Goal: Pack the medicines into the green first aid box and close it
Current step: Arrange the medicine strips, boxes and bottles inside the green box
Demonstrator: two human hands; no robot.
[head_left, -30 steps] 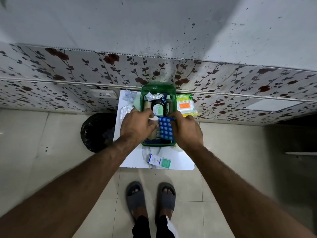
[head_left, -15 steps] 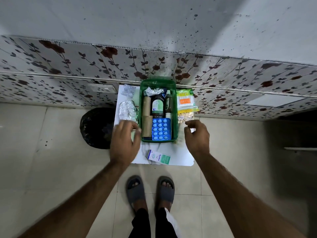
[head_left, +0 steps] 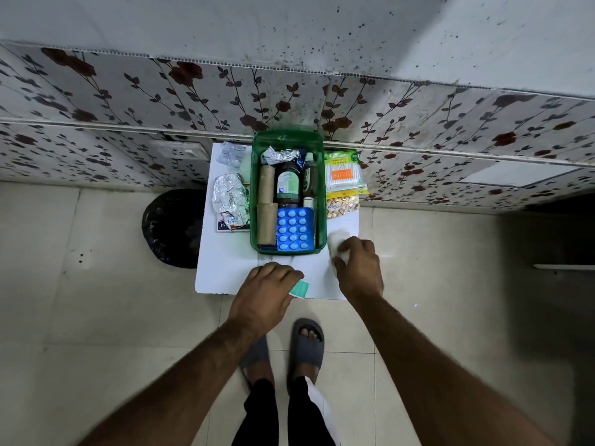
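Observation:
The green first aid box (head_left: 286, 138) stands open on a small white table (head_left: 222, 268) against the wall. Inside lie a blue blister pack (head_left: 294, 230), two brown rolls (head_left: 266, 207), a dark bottle (head_left: 287, 185) and a foil packet (head_left: 279, 155). My left hand (head_left: 267, 292) is at the table's front edge, its fingers curled over a small white-and-green carton (head_left: 301, 288), which is mostly hidden. My right hand (head_left: 357, 268) is just right of the box's near corner, with thumb and fingers around a blurred white roll (head_left: 336, 242).
Left of the box lie crumpled foil strips (head_left: 230, 201) and a clear blister (head_left: 230, 154). On its right are a cotton bud pack (head_left: 343, 172) and a gold pill pack (head_left: 342, 206). A black bin (head_left: 174, 226) stands on the floor to the left. My slippered feet are below.
Both hands left the box after setting the blue blister pack inside. The left hand dropped to the carton at the front edge. The right hand closed around a white roll beside the box.

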